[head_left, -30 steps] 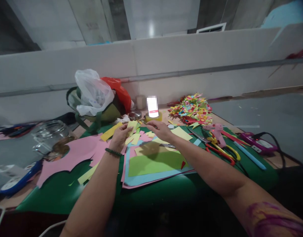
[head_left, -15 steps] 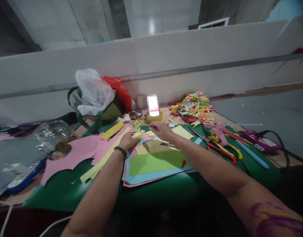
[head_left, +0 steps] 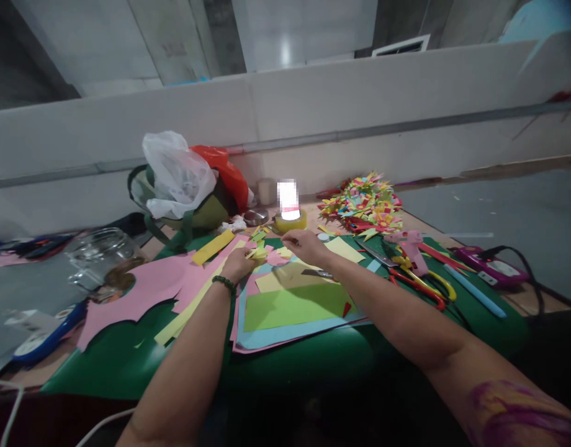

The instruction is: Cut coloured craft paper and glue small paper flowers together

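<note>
My left hand [head_left: 239,264], with a dark green bead bracelet at the wrist, is closed on small yellow paper pieces [head_left: 256,254] at its fingertips. Pink paper scraps [head_left: 278,257] lie just right of it. My right hand [head_left: 306,246] hovers over the far side of the paper pile, its fingers pinched together; anything between them is too small to make out. Below both hands a light green sheet [head_left: 295,305] rests on a blue sheet [head_left: 267,338]. A metal blade [head_left: 314,272] shows beside my right forearm, and a small red paper piece [head_left: 346,309] sits on the green sheet.
A phone [head_left: 289,200] leans by a yellow tape roll [head_left: 292,221]. Folded paper flowers [head_left: 367,202] are heaped at back right. Scissors [head_left: 418,288], a pink glue gun [head_left: 412,248] and a blue stick [head_left: 476,292] lie right. Pink paper [head_left: 150,282], a glass jar [head_left: 97,251] and a bag [head_left: 202,214] are left.
My left hand has shifted slightly left, and the yellow pieces at its fingertips now stand up at a different angle. The right hand stays almost in place, still pinched.
</note>
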Demonstrator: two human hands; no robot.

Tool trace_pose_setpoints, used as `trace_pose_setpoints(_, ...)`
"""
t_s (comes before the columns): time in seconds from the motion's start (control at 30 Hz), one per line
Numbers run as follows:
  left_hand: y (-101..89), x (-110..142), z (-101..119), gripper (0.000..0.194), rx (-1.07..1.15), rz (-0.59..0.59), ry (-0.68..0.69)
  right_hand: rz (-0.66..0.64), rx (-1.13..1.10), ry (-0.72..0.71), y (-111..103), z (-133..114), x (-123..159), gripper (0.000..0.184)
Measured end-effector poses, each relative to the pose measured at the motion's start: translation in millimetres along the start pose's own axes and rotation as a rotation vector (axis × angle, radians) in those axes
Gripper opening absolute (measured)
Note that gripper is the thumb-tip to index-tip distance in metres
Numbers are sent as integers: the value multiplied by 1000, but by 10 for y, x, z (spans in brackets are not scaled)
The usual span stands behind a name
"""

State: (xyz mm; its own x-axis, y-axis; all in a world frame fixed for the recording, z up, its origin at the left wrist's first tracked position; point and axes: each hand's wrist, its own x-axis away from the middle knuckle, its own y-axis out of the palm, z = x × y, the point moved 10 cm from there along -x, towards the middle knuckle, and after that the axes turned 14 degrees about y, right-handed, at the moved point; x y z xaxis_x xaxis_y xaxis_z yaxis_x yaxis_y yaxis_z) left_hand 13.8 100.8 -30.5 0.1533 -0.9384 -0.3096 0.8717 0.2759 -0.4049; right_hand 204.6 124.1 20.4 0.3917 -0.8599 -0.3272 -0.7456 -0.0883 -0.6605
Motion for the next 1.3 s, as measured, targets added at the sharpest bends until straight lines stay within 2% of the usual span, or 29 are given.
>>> trace_pose_setpoints(0.23,38,39,137,20,140,-61,-58,-13,-148,50,-27,29,-21,16)
trace_pose_setpoints(0.43,301,162,337,24,279,-194,-76,-199,-541,196,166,51,-16,22)
trace_pose_setpoints(0.57,447,247,393,30,358,-262,-127,-226,-667,235,234,65,-8,29)
trace_pose_setpoints(0.67,500,287,366,28,452,-269,-198,-205,-649,244,228,101,-14,27)
trace_pose_setpoints(0.83,509,306,288,20,506,-262,-262,-108,-490,241,115,117,-6,28)
trace_pose_setpoints(1.07,724,427,305,26,668,-486,-361,-64,-346,238,5,28,43,23)
trace_pose_setpoints(1.17,724,427,303,27,591,-488,-331,-67,-330,230,11,-8,55,23)
trace_pose_setpoints(1.3,629,353,377,24,471,-421,-197,-78,-356,181,24,-73,66,21)
